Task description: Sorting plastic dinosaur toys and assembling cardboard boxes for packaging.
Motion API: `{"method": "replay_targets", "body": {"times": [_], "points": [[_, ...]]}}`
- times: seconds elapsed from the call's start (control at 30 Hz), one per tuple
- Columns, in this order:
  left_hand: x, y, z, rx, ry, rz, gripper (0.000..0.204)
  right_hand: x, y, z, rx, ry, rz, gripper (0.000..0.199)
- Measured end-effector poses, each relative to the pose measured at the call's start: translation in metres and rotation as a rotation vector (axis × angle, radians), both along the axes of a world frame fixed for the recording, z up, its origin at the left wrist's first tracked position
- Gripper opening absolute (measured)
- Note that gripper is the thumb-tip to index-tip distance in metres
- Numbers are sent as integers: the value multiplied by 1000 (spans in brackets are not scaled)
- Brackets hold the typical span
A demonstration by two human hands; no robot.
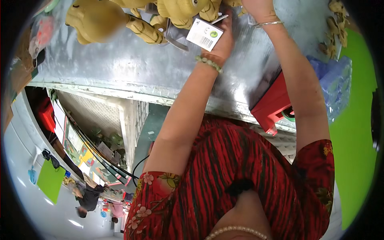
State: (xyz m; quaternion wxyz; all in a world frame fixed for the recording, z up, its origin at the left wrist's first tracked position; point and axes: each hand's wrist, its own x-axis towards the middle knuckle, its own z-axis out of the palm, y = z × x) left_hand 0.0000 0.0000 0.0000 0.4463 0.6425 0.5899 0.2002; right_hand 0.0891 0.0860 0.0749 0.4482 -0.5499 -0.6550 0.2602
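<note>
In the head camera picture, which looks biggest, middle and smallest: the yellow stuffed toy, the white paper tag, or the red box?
1. Yellow stuffed toy, biggest.
2. Red box, though partly hidden.
3. White paper tag, smallest, at the left hand.

Left hand (222, 42) pinching white tag (205, 34), right hand (258, 8) on yellow plush toy (182, 12), metal table (120, 66)

A white square tag (205, 34) with a barcode and a green round mark lies at the top centre, against the left hand (221, 40). Flat colourful printed cards (82, 154) stand stacked in a white crate (130, 120) under the counter (132, 68). A blue plastic bag (334, 86) sits at the right.
</note>
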Motion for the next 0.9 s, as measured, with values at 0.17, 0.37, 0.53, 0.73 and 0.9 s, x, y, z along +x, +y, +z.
{"method": "replay_targets", "body": {"times": [0.17, 0.37, 0.53, 0.73, 0.9], "points": [[-5, 17, 11, -186, -449, 156, 36, -8, 13, -1, 124, 54, 24, 20], [-6, 7, 1, 455, 82, 123, 33, -6, 0, -3, 28, -80, -40, 20], [-14, -5, 18, 507, 345, 37, 48, -8, -2, 9, -43, 70, -159, 20], [-15, -8, 24, 338, 185, 21, 54, -2, -3, 7, -48, 41, -136, 21], [-13, -5, 19, 378, 226, 9, 49, -6, -5, -5, 219, -7, -78, 19]]}}
